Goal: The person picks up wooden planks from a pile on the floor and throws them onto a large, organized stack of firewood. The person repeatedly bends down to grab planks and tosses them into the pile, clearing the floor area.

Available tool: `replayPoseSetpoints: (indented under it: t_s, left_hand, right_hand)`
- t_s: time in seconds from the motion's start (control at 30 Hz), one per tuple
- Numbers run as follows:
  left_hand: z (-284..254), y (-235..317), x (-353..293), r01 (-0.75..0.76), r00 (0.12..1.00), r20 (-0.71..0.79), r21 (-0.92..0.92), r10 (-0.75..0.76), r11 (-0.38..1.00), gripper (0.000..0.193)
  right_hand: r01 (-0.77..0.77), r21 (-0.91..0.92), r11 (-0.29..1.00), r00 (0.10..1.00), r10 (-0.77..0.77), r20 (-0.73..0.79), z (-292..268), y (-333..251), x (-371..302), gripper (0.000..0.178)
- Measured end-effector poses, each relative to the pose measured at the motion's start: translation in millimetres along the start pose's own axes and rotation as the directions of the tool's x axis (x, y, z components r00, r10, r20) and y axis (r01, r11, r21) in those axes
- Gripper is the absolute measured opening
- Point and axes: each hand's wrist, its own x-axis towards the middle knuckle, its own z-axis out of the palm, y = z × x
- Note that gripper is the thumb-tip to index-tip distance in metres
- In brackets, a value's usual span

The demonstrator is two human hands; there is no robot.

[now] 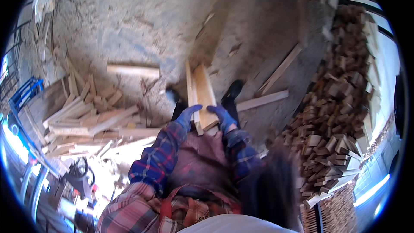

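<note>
Both of my hands are in bluish gloves and hold lengths of pale sawn wood in front of my apron. My left hand [189, 113] is closed on the narrow wooden board [192, 89], with its fingers at the near end. On the other side my right hand [221, 114] grips the wider wooden board [204, 87] by its right edge. The two boards lie side by side, slanting away from me between my feet. Whether their far ends touch the floor I cannot tell.
A heap of loose wood pieces [92, 118] lies at the left, beside a blue metal frame [26, 91]. Single boards rest on the floor ahead [133, 70] and to the right [263, 100]. A tall stack of short wood blocks [332, 103] fills the right side.
</note>
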Motion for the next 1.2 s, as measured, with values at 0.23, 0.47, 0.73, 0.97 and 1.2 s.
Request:
replayPoseSetpoints:
  t_s: [0.23,0.47,0.73,0.97,1.2]
  left_hand:
    - [168,-3,-83,-0.208,0.973,0.158,0.289,0.167,0.935,0.042]
    - [439,-11,-164,-0.764,0.530,0.775,0.260,0.344,0.590,0.056]
    - [551,-45,-240,-0.940,0.293,0.841,0.340,0.455,-0.023,0.070]
    - [197,-13,-86,-0.298,0.857,0.321,0.947,0.404,-0.120,0.045]
    - [-236,83,4,0.093,0.864,0.070,0.951,0.498,-0.295,0.037]
  right_hand:
    - [0.407,0.146,0.902,0.913,-0.405,-0.047,-15,-92,-123,0.055]
    - [0.846,-0.227,0.482,0.481,-0.875,-0.064,-57,-307,-309,0.069]
    - [0.861,-0.501,0.086,-0.098,-0.939,-0.330,-145,-380,-383,0.017]
    - [0.354,0.010,0.935,0.776,-0.288,-0.561,-162,-12,-184,0.031]
    - [-0.117,0.085,0.989,0.771,0.144,-0.620,-226,196,-12,0.032]
